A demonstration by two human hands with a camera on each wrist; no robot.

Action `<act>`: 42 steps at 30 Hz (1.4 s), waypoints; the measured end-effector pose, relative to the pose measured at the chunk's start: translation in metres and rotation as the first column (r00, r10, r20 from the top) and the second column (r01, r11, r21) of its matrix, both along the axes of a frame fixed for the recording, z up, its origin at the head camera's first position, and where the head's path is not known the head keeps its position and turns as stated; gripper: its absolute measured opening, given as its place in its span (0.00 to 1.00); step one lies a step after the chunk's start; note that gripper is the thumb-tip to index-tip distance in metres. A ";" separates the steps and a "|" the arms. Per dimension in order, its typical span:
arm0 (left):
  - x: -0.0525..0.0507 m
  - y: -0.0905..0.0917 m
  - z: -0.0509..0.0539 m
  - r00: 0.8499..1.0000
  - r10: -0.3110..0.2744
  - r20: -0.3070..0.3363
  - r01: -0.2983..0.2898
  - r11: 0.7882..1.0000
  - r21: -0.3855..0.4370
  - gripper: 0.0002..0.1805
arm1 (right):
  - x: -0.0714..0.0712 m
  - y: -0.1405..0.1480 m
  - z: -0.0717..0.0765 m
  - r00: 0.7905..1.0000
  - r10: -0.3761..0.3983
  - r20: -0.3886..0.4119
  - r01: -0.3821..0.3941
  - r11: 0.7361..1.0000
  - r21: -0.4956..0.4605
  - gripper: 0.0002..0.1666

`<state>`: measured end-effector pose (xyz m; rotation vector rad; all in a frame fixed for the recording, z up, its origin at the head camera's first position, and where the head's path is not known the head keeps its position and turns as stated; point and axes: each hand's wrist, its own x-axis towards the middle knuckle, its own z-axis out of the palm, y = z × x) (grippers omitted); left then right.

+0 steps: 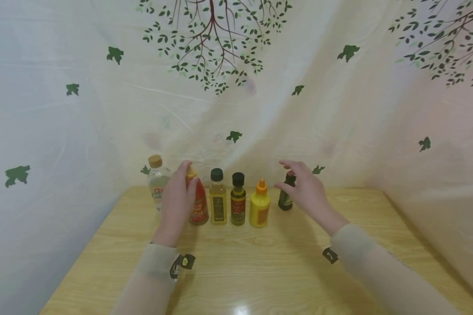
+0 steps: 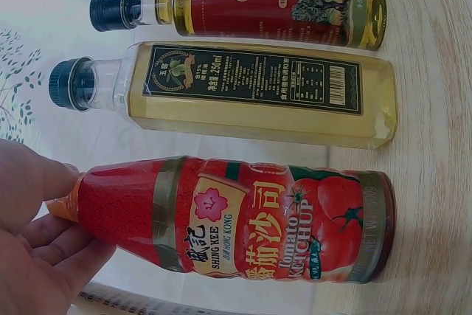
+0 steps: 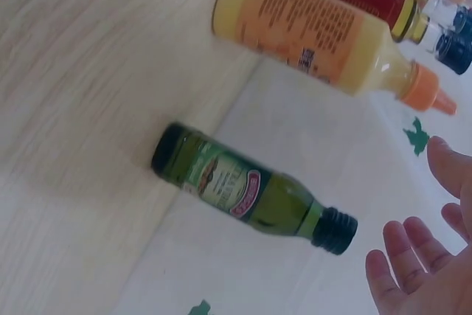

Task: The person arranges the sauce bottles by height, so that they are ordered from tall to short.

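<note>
My left hand [image 1: 176, 199] grips the ketchup bottle [image 2: 243, 219] near its orange cap, with the thumb on one side and fingers on the other. The red bottle stands upright on the table. My right hand [image 1: 305, 186] is apart from the small green olive oil bottle [image 3: 236, 182], its fingers spread near the black cap. Between the hands stand a clear bottle of pale yellow oil [image 1: 218, 201], a red-labelled olive oil bottle [image 1: 238, 203] and a yellow squeeze bottle [image 1: 259, 208] with an orange nozzle tip.
Left of the ketchup stands a clear bottle [image 1: 157, 179] with a tan cap, partly hidden by my left hand. The bottles form a row toward the back of the wooden table [image 1: 228, 271]. Behind it hangs a white curtain [image 1: 260, 113] printed with leaves and branches.
</note>
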<state>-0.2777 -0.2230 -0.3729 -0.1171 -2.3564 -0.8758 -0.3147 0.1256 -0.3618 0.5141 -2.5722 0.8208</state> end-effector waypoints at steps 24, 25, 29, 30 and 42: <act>0.002 -0.002 -0.002 1.000 0.004 0.012 -0.004 1.000 0.005 0.28 | -0.030 0.031 -0.006 0.978 -0.028 0.209 0.030 1.000 -0.009 0.46; 0.002 -0.001 -0.001 1.000 0.004 0.015 -0.004 1.000 0.004 0.28 | -0.032 0.031 -0.007 0.976 -0.032 0.217 0.033 0.999 -0.002 0.46; 0.002 -0.001 0.000 1.000 0.007 0.026 -0.007 1.000 0.000 0.28 | -0.037 0.032 -0.012 0.972 -0.035 0.231 0.032 0.999 0.013 0.46; 0.001 -0.001 0.000 1.000 0.006 0.024 -0.006 1.000 0.000 0.28 | -0.037 0.032 -0.013 0.972 -0.034 0.231 0.032 0.999 0.015 0.46; 0.000 -0.001 -0.001 1.000 0.000 0.010 0.000 1.000 -0.003 0.28 | -0.040 0.032 -0.020 0.973 -0.048 0.224 0.044 0.999 0.024 0.43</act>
